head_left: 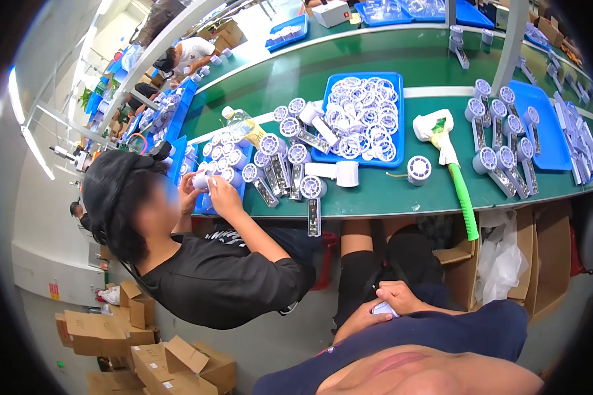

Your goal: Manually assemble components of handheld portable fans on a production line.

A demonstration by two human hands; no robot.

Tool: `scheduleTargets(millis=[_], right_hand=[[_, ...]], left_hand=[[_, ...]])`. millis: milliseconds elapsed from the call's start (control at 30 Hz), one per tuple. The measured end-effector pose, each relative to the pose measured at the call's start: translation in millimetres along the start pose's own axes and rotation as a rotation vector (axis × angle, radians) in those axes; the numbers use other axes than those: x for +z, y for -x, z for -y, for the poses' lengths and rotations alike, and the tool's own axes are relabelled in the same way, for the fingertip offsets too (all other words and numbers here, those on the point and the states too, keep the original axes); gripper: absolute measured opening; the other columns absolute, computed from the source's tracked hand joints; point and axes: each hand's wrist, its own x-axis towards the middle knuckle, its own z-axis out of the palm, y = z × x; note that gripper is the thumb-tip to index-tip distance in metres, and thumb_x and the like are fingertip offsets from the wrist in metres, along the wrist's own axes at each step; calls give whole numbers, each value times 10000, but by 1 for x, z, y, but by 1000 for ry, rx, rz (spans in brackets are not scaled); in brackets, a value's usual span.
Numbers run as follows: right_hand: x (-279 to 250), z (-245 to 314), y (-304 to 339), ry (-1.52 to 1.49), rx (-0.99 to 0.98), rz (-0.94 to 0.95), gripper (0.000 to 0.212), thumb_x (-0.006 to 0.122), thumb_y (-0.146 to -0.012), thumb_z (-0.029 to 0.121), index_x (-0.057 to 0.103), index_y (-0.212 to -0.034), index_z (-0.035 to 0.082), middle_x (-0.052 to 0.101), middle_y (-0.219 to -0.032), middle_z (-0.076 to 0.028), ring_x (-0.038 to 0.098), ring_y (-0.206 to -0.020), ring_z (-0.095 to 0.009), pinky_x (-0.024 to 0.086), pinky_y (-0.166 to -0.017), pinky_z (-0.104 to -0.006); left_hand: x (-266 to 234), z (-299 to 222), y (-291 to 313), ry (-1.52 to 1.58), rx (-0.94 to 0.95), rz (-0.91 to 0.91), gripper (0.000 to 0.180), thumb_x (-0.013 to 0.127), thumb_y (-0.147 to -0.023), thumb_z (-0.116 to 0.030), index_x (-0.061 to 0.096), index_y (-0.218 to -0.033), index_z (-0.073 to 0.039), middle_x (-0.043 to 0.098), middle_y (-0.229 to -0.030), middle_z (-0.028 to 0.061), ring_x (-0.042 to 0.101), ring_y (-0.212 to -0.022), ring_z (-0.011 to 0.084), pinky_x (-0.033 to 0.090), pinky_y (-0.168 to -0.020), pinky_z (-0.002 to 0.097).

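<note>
Ahead of the hands, white units joined to strip-like handles stand on the green bench, and loose rings remain in a blue tray; how much is left, I can't tell. The left hand grips a pale piece, partly hidden at the lap; beside it, the right hand curls, its hold unclear.

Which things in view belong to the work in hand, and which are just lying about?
Likely the job:
white piece in left hand, right hand beside
white cylindrical housings
white slotted rings in blue tray

Likely just lying about:
capped plastic bottle
cardboard boxes
crumpled plastic sheeting
</note>
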Motion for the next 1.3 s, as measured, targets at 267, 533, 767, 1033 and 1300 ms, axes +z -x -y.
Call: scheduleTargets(millis=[267,533,767,1033,1300], right_hand=[[13,-18,-15,-74,68,27,385,528,-1030,166,474,-700,-25,455,-653,-66,437,-599,-152,371,-572,-319],[0,-49,-73,-243,121,21,448,582,-1029,259,465,-657,39,394,-628,57,356,-627,-42,347,-539,-275],[-31,-20,-98,-137,132,134,476,571,-1022,251,388,-649,18,370,-626,11,365,-606,-75,330,-561,-311],[-38,-3,-57,-209,188,33,488,591,-1014,306,439,-640,32,395,-632,26,367,-609,-59,334,-554,-298],[-54,17,-62,16,37,-53,378,574,-1007,209,480,-713,-10,428,-669,-29,416,-624,-135,357,-592,-320]], left_hand=[[-15,36,-1,113,22,-27,509,712,-921,-286,574,-1335,-23,659,-1137,42,593,-1044,114,459,-944,275],[-37,20,-42,297,142,-166,468,720,-913,-289,607,-1272,-11,669,-1125,33,622,-1036,127,476,-930,277],[-44,-18,-57,299,193,-82,526,739,-893,-269,570,-1294,26,644,-1158,50,600,-1064,119,452,-957,269],[-31,-29,-44,152,121,-22,528,767,-863,-278,587,-1249,34,637,-1100,46,582,-1002,107,461,-905,265],[-14,-53,-49,-32,217,-151,509,799,-824,-254,614,-1212,19,684,-1022,69,639,-922,135,510,-851,288]])
